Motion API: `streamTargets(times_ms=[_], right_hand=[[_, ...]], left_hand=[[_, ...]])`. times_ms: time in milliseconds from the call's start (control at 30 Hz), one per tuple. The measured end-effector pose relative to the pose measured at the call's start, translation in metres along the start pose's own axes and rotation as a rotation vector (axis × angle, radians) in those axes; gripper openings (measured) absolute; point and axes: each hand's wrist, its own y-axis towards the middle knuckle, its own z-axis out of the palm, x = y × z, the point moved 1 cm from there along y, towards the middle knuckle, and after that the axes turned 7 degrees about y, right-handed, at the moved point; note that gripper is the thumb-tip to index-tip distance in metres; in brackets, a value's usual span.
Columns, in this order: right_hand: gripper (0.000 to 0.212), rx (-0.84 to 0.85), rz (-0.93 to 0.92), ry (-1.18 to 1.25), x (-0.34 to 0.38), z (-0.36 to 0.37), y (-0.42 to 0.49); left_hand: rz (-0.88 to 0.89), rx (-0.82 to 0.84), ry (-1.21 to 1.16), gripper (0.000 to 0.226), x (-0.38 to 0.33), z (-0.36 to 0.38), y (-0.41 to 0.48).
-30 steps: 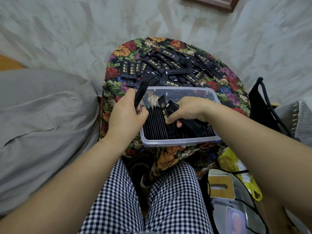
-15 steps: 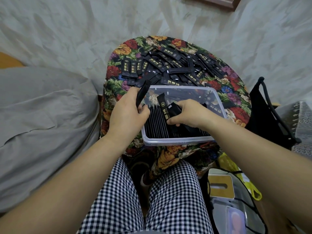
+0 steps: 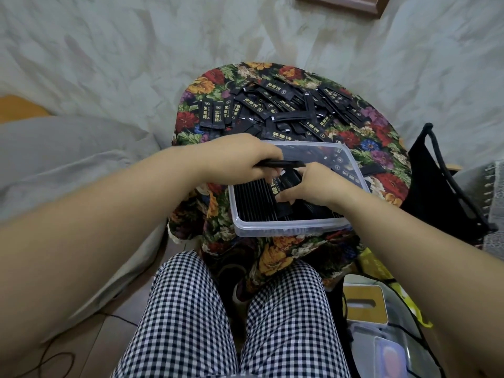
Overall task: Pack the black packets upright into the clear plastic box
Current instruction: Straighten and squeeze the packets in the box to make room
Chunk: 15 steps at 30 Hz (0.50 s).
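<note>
The clear plastic box [image 3: 289, 227] stands at the near edge of a round floral-covered table. A row of black packets [image 3: 252, 200] stands upright along its left side. My left hand [image 3: 240, 159] reaches over the box's far left corner and holds a few black packets [image 3: 289, 163] lying level, pointing right. My right hand [image 3: 313, 186] is inside the box, fingers curled around packets [image 3: 281, 186] next to the upright row. A loose pile of black packets [image 3: 286, 107] covers the far half of the table.
The floral cloth [image 3: 199, 88] hangs over the table edge toward my checked trousers [image 3: 191, 323]. A grey cushion [image 3: 68, 148] lies to the left. A black bag [image 3: 436, 181] stands at the right, and a plastic container with a yellow bag [image 3: 381, 309] sits low right.
My left hand has swung right from the box's left rim to above the box, tipping its packets from upright to level. My right hand stays in the box. The camera view shifted.
</note>
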Motion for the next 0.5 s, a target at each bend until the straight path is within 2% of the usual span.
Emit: streamTargets(times_ms=[100,200,300,400,500], right_hand=[[0.017,0.019,0.028,0.044,-0.002,-0.003,0.001],[0.012,0.047,0.032,0.063,-0.003,-0.005,0.003],[0.019,0.051,0.021,0.069,-0.004,-0.006,0.004],[0.009,0.064,0.021,0.063,-0.004,-0.005,0.005],[0.008,0.059,0.014,0.046,-0.005,-0.004,0.007]], left_hand=[[0.031,0.202,0.039,0.012,-0.001,-0.003,0.020],[0.029,0.327,0.081,0.018,-0.003,0.001,0.035],[0.028,0.371,0.087,0.016,-0.001,0.003,0.041],[0.019,0.380,0.067,0.014,0.002,0.005,0.040],[0.004,0.386,0.041,0.014,0.004,0.007,0.038]])
